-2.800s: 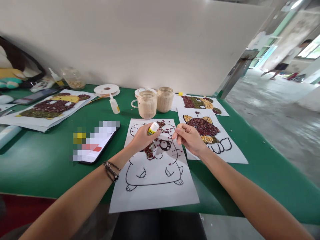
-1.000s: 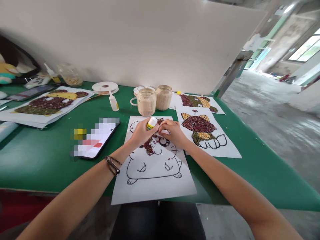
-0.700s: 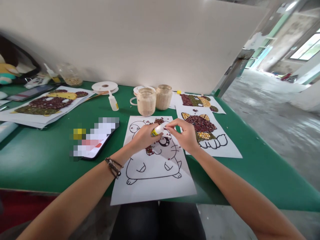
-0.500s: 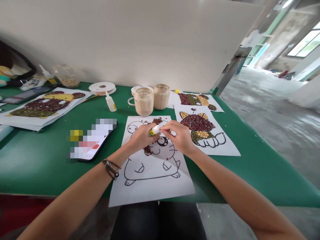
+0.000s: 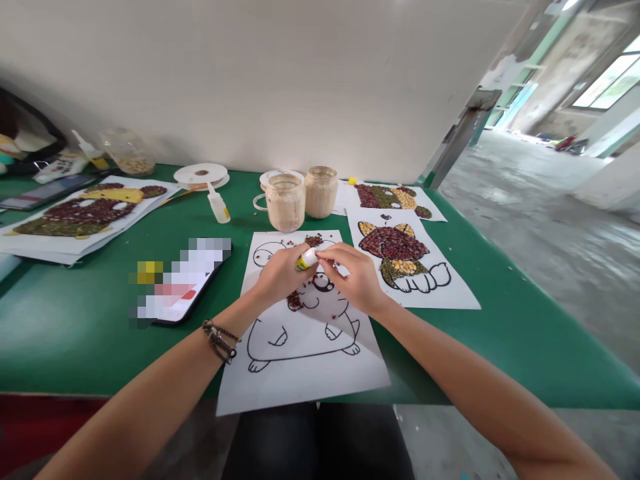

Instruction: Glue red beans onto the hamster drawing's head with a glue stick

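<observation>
My left hand (image 5: 281, 275) is wrapped round a small glue bottle (image 5: 306, 259) with a white top and a yellow label. Thumb and fingertips of my right hand (image 5: 356, 275) pinch together at the bottle's tip; what exactly they grip there is too small to see. Both hands are above a white sheet (image 5: 300, 383) with an outlined cartoon animal. Loose reddish and green beans (image 5: 314, 240) lie on its upper part, and more beans (image 5: 295, 301) sit by the drawn face. My hands hide part of the head.
To the right lies a fox picture (image 5: 395, 243) filled with beans. Two jars (image 5: 286, 203) stand behind the sheet, near another glue bottle (image 5: 219, 205) and a ribbon spool (image 5: 201, 175). A blurred-out phone (image 5: 185, 283) and a bean picture (image 5: 90, 213) are on the left.
Both hands stay together at the glue bottle, with only a slight shift of the fingers. The whole view has moved a little.
</observation>
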A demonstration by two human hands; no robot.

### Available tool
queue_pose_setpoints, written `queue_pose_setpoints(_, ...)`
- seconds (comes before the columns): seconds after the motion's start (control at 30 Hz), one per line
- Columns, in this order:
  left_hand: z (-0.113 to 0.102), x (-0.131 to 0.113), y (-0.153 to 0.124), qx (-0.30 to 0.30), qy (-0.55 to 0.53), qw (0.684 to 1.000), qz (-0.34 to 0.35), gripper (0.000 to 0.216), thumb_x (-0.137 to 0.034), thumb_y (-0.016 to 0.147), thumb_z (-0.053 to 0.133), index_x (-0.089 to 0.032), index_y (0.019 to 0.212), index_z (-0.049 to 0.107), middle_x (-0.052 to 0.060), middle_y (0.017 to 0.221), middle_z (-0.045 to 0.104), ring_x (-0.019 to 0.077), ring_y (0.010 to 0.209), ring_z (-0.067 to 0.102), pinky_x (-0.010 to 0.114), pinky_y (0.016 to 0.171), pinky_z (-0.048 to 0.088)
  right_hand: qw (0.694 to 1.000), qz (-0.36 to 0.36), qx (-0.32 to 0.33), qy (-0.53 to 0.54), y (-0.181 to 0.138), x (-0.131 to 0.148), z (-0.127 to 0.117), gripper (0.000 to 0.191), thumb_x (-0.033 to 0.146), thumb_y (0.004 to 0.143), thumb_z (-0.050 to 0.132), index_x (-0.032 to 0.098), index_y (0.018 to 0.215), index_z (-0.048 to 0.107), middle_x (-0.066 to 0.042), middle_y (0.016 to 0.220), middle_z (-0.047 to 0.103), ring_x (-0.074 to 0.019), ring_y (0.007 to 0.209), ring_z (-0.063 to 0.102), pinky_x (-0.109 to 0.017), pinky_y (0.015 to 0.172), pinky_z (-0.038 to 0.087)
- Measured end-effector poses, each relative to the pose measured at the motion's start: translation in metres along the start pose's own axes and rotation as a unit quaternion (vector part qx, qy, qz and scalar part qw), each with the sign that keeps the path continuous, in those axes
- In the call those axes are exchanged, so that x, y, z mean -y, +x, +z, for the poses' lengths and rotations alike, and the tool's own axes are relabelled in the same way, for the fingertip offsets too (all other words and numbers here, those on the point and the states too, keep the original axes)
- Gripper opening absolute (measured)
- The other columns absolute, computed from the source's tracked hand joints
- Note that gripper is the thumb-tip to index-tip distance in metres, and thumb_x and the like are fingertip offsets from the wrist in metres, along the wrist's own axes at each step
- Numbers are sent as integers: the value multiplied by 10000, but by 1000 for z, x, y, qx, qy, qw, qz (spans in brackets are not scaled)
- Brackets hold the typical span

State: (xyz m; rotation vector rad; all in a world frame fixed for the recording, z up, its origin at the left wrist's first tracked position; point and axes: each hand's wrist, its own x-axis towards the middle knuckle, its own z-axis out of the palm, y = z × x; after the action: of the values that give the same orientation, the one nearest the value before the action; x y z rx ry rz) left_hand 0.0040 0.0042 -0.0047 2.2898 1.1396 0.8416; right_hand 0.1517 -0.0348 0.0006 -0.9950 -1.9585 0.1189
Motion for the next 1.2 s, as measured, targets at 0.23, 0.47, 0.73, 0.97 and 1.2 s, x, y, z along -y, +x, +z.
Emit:
queue_pose_setpoints(0.23,-1,-3,1,24,-52,998,-8,118,-210,666,479,-181,607,381,-52,546,435,88,514,405,201,476,291,999,8,-21,37,2,4,0,82,166,774,501,183,793,579,-31,754,604,-117,715,553,-271,644,468)
queue_pose_setpoints(0.47,0,-6,0,33,-130,991,-8,71,-193,656,469,-172,606,423,-47,564,461,80,533,417,194,486,321,998,23,-38,49,2,6,-1,77,178,764,507,209,747,575,-13,729,598,-119,701,552,-281,624,471)
queue_pose_setpoints(0.73,0,-8,2,37,-147,988,-28,88,-231,666,479,-169,613,445,-50,557,467,75,514,412,190,464,327,993,66,-37,93,2,7,-1,77,194,759,514,203,735,586,-12,736,592,-105,696,551,-241,577,480)
queue_pose_setpoints(0.97,2,-6,2,32,-121,991,-38,127,-282,694,485,-169,643,459,-49,548,467,72,492,408,192,452,328,987,99,-50,117,5,8,-6,76,218,754,522,210,730,594,-2,728,596,-105,698,554,-237,569,483)
queue_pose_setpoints(1.2,1,-7,0,44,-106,991,-62,184,-338,704,486,-168,635,471,-33,539,478,76,470,422,196,425,336,989,100,-104,-29,-16,-7,-68,72,229,750,535,241,737,604,-11,728,619,-139,703,573,-284,582,485)
